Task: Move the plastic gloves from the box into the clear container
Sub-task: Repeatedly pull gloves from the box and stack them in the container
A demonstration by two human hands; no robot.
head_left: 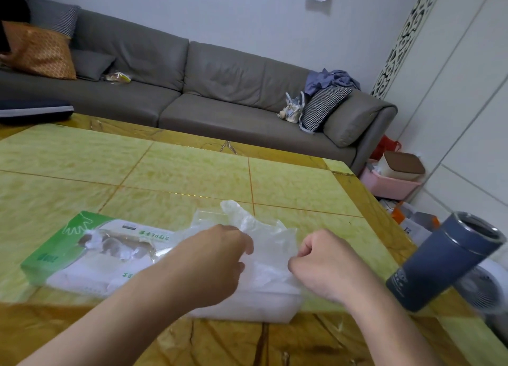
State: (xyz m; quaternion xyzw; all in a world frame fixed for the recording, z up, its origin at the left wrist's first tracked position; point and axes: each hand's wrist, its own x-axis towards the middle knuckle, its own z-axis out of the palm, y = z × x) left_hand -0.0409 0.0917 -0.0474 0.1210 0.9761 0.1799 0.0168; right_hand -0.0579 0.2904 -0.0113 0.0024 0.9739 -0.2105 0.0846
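A green and white glove box (82,253) lies flat on the table, its torn top opening showing crumpled plastic inside. To its right stands the clear container (255,308), filled with thin translucent plastic gloves (264,242) that stick up above its rim. My left hand (211,266) pinches the glove plastic on the left side above the container. My right hand (327,266) has its fingers curled on the right edge of the same plastic. The container's far side is hidden behind the gloves.
The yellow-green tiled table (178,173) stretches away ahead. A dark blue tumbler (442,264) stands near its right edge, close to my right wrist. A grey sofa (220,90) runs behind the table. A pink bin (387,184) and bags sit on the floor at right.
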